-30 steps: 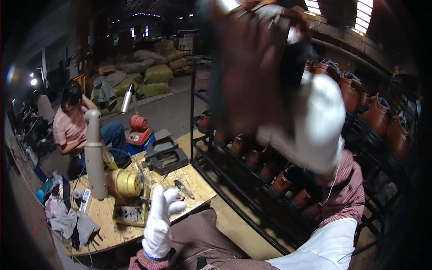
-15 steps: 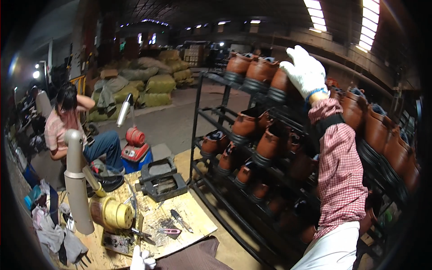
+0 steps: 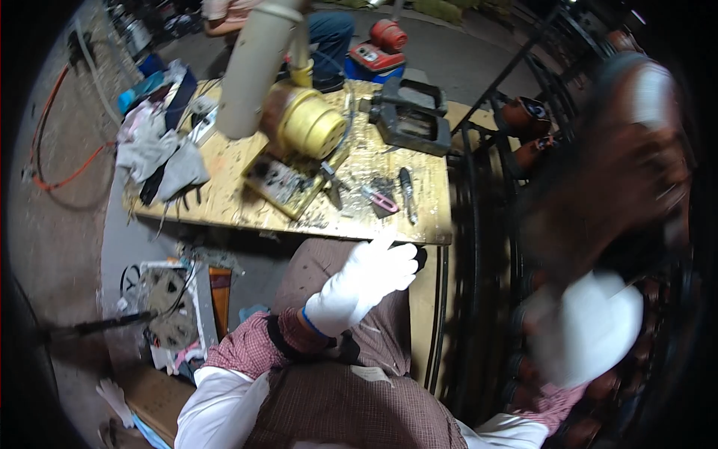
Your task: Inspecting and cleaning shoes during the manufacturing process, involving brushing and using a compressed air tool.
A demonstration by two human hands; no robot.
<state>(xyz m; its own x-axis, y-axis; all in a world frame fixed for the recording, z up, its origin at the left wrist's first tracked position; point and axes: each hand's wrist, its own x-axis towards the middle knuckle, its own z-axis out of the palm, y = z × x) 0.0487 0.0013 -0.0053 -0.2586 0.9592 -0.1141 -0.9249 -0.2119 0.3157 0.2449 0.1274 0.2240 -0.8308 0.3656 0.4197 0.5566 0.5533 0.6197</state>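
Observation:
My right hand (image 3: 591, 329), in a white glove and smeared by motion, grips a brown boot (image 3: 636, 179) at the right. The boot is blurred, and its near part covers where the fingers close on it. My left hand (image 3: 363, 284), also white-gloved, is held over my lap just off the wooden table's near edge. Its fingers are stretched out with nothing in them. Beyond it on the wooden table (image 3: 217, 202) lie a pink-handled cutter (image 3: 381, 199) and a black-handled tool (image 3: 407, 194). Left of these stands a round yellow machine part (image 3: 310, 123) with a pipe.
A black metal rack (image 3: 473, 187) with several brown boots (image 3: 525, 114) stands along the right. A heavy black frame (image 3: 411, 120) rests at the table's far right corner. Grey cloths (image 3: 179, 168) lie at its left end. Another person's leg (image 3: 333, 45) shows beyond the table.
My right hand has come down from the rack's top and now has a boot in it. My left hand has risen into fuller view. The view has tilted down toward the table and my lap.

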